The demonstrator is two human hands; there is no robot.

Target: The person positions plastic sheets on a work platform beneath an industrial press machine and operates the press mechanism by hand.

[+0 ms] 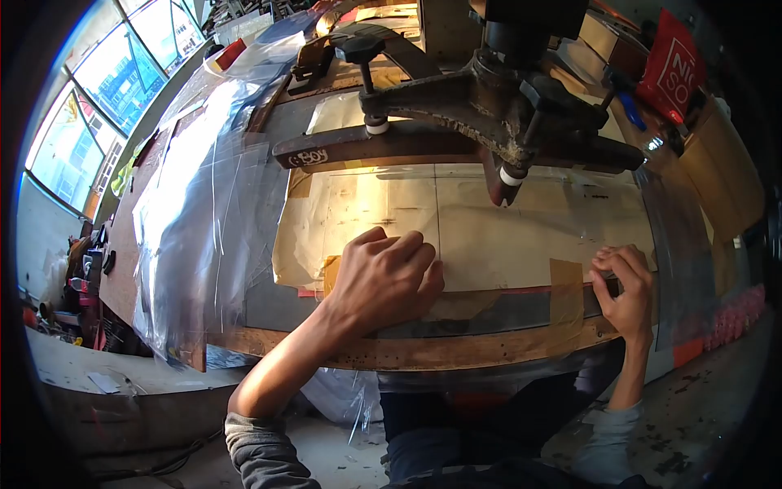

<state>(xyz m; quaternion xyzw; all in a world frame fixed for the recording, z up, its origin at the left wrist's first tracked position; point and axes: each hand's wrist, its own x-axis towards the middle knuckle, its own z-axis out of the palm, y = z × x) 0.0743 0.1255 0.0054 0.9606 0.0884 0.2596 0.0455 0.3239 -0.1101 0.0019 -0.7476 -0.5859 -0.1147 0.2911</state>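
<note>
My left hand [387, 273] is curled into a loose fist over the front-left part of a tan, tape-patched sheet [505, 236]. Its fingertips are hidden from me, so whatever they may pinch does not show. At the sheet's front-right corner my right hand [626, 289] has its fingers bent in towards the thumb; anything between them is too small to make out. Beyond both hands, a dark metal press bar [456, 155] with white writing hangs from a heavy cast bracket [472, 102] across the far part of the sheet.
Clear plastic sheets [195, 236] are heaped along the table's left side. A wooden strip [456, 350] edges the table before me. Cardboard boxes [721, 175] and a red printed bag [672, 69] stand at right. A black knob [360, 49] sticks up from the bracket.
</note>
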